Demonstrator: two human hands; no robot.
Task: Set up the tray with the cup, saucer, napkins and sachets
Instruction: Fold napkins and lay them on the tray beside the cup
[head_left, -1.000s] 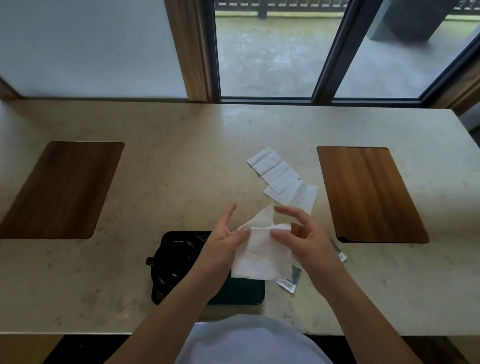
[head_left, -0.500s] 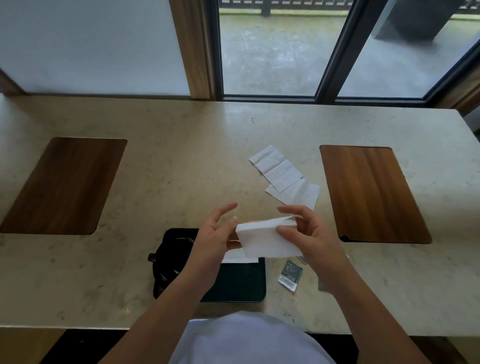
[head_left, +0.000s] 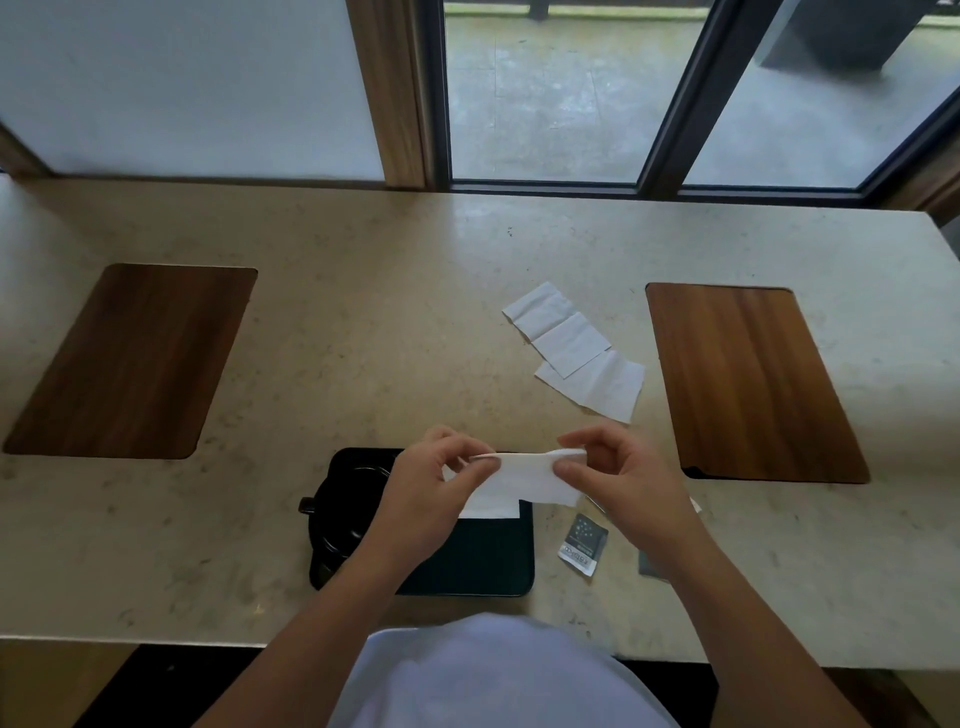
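Note:
A black tray (head_left: 488, 564) lies at the counter's near edge. On its left half stand a black cup and saucer (head_left: 345, 512), partly hidden by my left forearm. My left hand (head_left: 434, 486) and my right hand (head_left: 618, 480) each pinch one end of a folded white napkin (head_left: 524, 475), held above the tray's far right part. Another white napkin (head_left: 491, 509) lies on the tray under it. Three more napkins (head_left: 574, 348) lie spread on the counter beyond. A grey sachet (head_left: 583, 543) lies right of the tray; another sachet (head_left: 649, 564) peeks out by my right wrist.
Two dark wooden inlays sit in the beige counter (head_left: 363, 338), one at the left (head_left: 130, 361) and one at the right (head_left: 748, 379). A window with dark frames (head_left: 670, 98) runs along the far edge.
Both hands folded the napkin from an open sheet into a narrow strip and lowered it toward the tray. A napkin on the tray has come into sight.

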